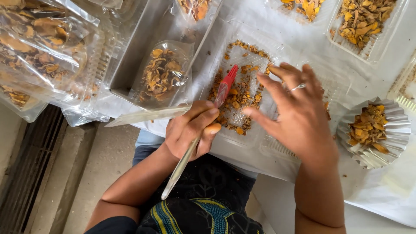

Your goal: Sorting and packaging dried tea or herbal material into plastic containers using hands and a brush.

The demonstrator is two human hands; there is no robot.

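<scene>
My left hand [190, 130] grips a small brush [222, 93] with a clear handle and red bristles. Its tip rests on orange-brown dried slices in a clear plastic tray [242, 82] in front of me. My right hand [294, 117], with a ring on one finger, hovers over the right side of that tray with fingers spread and holds nothing. The thumb nearly touches the dried pieces.
A silver fluted foil cup [375, 132] of dried slices stands at the right. A filled clear bag [162, 76] leans in a metal tray [138, 39], more bags [39, 47] lie at the left, and filled plastic trays [364, 21] sit at the far edge. White paper [390, 190] covers the table.
</scene>
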